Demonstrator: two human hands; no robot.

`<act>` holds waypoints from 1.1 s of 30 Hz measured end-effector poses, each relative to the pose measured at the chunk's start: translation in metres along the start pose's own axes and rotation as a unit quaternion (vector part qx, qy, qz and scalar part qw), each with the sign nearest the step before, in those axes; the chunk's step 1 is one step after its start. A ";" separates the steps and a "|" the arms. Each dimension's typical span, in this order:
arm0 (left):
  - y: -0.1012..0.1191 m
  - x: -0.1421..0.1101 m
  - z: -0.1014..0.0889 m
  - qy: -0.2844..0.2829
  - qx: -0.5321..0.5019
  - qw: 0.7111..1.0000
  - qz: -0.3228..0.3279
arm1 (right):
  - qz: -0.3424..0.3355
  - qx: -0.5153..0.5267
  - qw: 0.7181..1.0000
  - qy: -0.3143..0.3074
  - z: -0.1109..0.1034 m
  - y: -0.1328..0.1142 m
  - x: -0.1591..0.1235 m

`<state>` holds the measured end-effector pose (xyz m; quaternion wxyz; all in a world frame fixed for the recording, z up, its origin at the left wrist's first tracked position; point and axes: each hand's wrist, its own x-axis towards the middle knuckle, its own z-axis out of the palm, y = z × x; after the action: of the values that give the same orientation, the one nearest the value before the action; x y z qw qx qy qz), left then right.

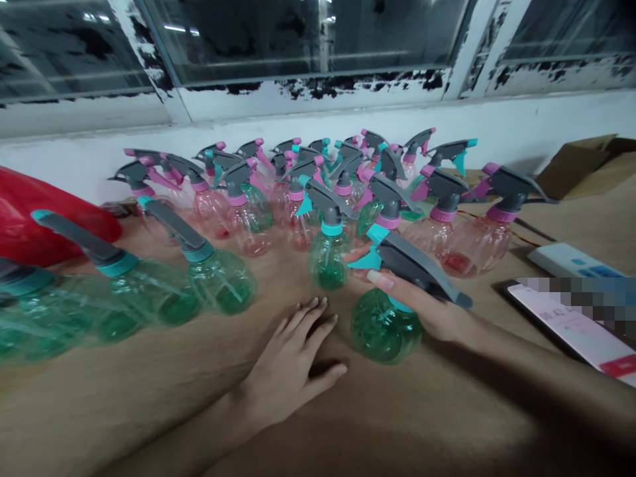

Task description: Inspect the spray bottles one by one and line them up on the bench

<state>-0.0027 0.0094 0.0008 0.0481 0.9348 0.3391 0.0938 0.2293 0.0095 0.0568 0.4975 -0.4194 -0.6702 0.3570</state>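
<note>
One green bottle (386, 326) is gripped at its spray top by the right hand (422, 301), fingers curled closed; left of that bottle, the left hand (295, 364) lies open and empty on the table (163, 397).

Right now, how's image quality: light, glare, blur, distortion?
Head view: dim, cool light; lamp streaks reflect in the window glass; dark shadow on the table below the right forearm; green bottles at far left look soft and stretched toward the edge; pixelated block covers part of the phone.
</note>
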 end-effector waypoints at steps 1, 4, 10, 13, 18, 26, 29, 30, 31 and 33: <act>0.000 0.000 0.000 0.000 -0.001 1.000 0.000 | 0.000 0.001 1.000 0.000 0.000 0.000 0.000; 0.000 0.000 0.000 -0.003 -0.001 1.000 0.000 | 0.003 0.003 1.000 -0.001 0.001 -0.001 0.000; 0.001 0.000 0.000 -0.005 0.000 1.000 -0.005 | 0.004 -0.005 1.000 0.013 0.001 -0.003 -0.001; 0.001 0.000 0.000 -0.010 0.003 1.000 -0.006 | 0.006 -0.008 1.000 0.009 0.000 -0.003 -0.001; 0.001 0.000 -0.002 -0.004 -0.002 1.000 -0.002 | 0.008 -0.004 1.000 0.003 0.001 -0.004 -0.001; 0.001 0.000 -0.001 0.003 -0.005 1.000 0.001 | 0.016 0.000 1.000 0.001 0.001 -0.003 0.000; 0.001 0.000 0.000 0.002 -0.007 1.000 0.002 | 0.013 0.005 1.000 0.002 0.002 -0.004 -0.001; 0.001 0.000 0.000 0.003 -0.007 1.000 0.003 | 0.012 0.006 1.000 0.004 0.002 -0.005 -0.001; 0.001 0.000 0.000 0.004 -0.007 1.000 0.004 | 0.011 0.005 1.000 0.005 0.002 -0.005 -0.001; 0.001 0.000 -0.001 0.005 -0.003 1.000 0.004 | 0.010 0.003 1.000 0.003 0.002 -0.006 -0.001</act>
<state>-0.0024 0.0088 0.0014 0.0494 0.9355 0.3354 0.0996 0.2261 0.0063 0.0612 0.4971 -0.4258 -0.6631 0.3631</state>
